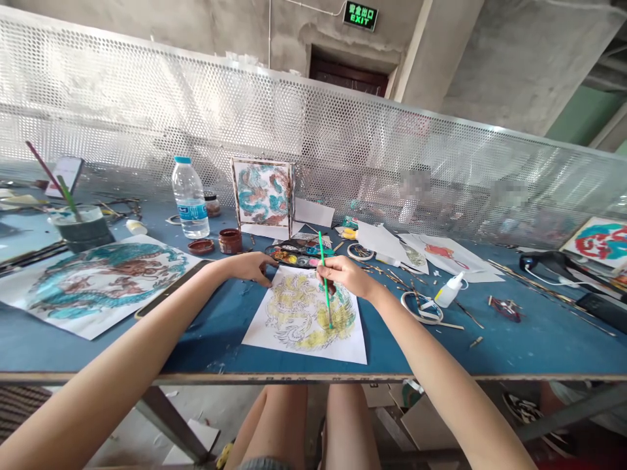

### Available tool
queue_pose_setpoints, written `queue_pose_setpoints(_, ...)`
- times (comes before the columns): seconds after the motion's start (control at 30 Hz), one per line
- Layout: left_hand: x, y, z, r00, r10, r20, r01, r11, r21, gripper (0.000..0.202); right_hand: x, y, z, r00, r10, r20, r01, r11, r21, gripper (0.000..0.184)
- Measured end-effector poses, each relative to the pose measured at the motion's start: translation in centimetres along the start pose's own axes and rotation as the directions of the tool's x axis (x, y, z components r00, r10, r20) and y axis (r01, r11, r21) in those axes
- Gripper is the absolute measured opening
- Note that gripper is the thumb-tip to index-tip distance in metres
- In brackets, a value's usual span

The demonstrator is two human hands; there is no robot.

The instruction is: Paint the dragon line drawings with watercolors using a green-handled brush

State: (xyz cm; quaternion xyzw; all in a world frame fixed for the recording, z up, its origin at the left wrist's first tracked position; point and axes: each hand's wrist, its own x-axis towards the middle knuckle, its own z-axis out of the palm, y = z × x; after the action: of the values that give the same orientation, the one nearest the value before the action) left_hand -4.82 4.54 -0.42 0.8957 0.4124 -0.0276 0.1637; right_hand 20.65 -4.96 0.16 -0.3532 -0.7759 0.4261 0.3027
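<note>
On the long blue counter (196, 352), right in front of the person, lies a white paper sheet with a yellow and green dragon drawing (294, 313). The right hand (347, 274) has its grip closed around a thin green paintbrush (322, 254), with the tip down on the drawing. The left hand (252, 264) has an open, empty grip by the sheet's top left corner. Just behind the sheet sits a black plastic paint tray (298, 256) with yellow, pink and blue paint in its little cups. Near it is a small open jar of red-brown paint (230, 241), its round lid (201, 246) beside it. A clear plastic bottle with a blue cap (190, 202) has a blue label, too small for me to read. Far left, a see-through cup (81, 228) has dark water and two sticks standing in it. A white squeeze bottle (449, 290) lies tilted on the right. High up, a green lit sign (360, 15) says "EXIT" and "安全出口".
</note>
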Motion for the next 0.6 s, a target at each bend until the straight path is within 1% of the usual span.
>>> queue_pose_setpoints(0.1, 0.0, 0.1, 0.0, 1.000, -0.004, 0.003, 0.004, 1.000, 0.004, 0.073, -0.2, 0.0, -0.5, 0.998, -0.020, -0.068, 0.014, 0.996, -0.085, 0.041)
queue_pose_setpoints(0.13, -0.1, 0.1, 0.0, 1.000, -0.006, 0.007, 0.006, 1.000, 0.002, 0.073, -0.2, 0.0, -0.6, 0.998, -0.012, -0.068, 0.004, 0.993, -0.118, 0.042)
queue_pose_setpoints(0.2, -0.1, 0.2, -0.1, 1.000, -0.012, 0.010, 0.012, 1.000, -0.001, 0.074, -0.2, 0.2, -0.5, 0.999, 0.024, -0.028, -0.028, 0.987, -0.156, 0.043)
queue_pose_setpoints(0.3, -0.2, 0.2, -0.1, 1.000, -0.011, 0.011, 0.011, 1.000, -0.007, 0.074, 0.1, 0.3, 0.2, 0.996, 0.068, 0.051, -0.060, 0.988, -0.140, 0.042)
queue_pose_setpoints(0.37, -0.1, 0.1, 0.0, 1.000, -0.003, 0.005, 0.003, 1.000, -0.012, 0.074, 0.2, 0.2, 0.5, 0.996, 0.057, 0.071, -0.050, 0.994, -0.100, 0.042)
queue_pose_setpoints(0.47, 0.0, 0.0, 0.0, 1.000, -0.012, 0.003, 0.012, 1.000, -0.011, 0.075, 0.1, 0.1, 0.4, 0.999, 0.014, 0.029, -0.012, 0.998, -0.056, 0.041)
queue_pose_setpoints(0.53, 0.1, 0.0, 0.0, 1.000, -0.018, 0.006, 0.018, 1.000, -0.004, 0.075, -0.1, 0.0, 0.1, 1.000, -0.001, -0.007, 0.001, 0.997, -0.083, 0.041)
queue_pose_setpoints(0.6, 0.1, -0.1, 0.0, 1.000, -0.015, 0.004, 0.015, 1.000, -0.003, 0.074, -0.1, 0.0, 0.0, 1.000, 0.013, -0.001, -0.013, 0.992, -0.122, 0.042)
